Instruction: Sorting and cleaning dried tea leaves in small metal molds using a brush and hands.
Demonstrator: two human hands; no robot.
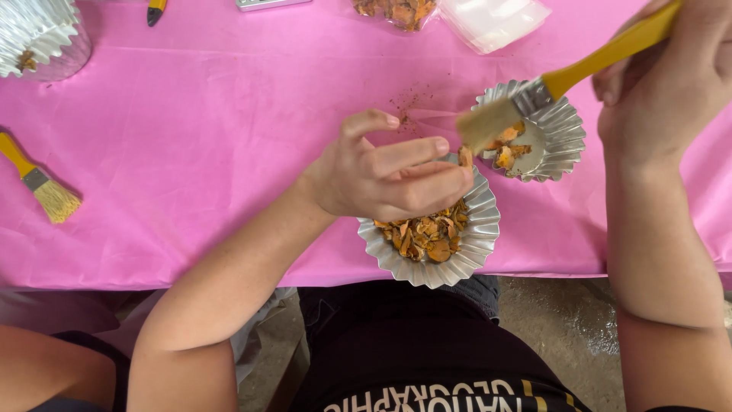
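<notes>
Here the left hand (pixel 389 172) pinches an orange-brown shell fragment (pixel 465 156) above the near fluted metal cup (pixel 480 236), while the right hand (pixel 671 76) grips the yellow-handled brush (pixel 534 95); a hard stroke (bristles already touching) could flick it away.

Pink-covered table (pixel 229 114), two fluted tins (pixel 473 244), spare brush (pixel 38 183)

2 fluted tins (pixel 465 255) (pixel 560 133) on table (pixel 229 114), near edge; right one farther back. Spare brush (pixel 42 187) lies far left. Bags (pixel 457 15) behind tins.
</notes>
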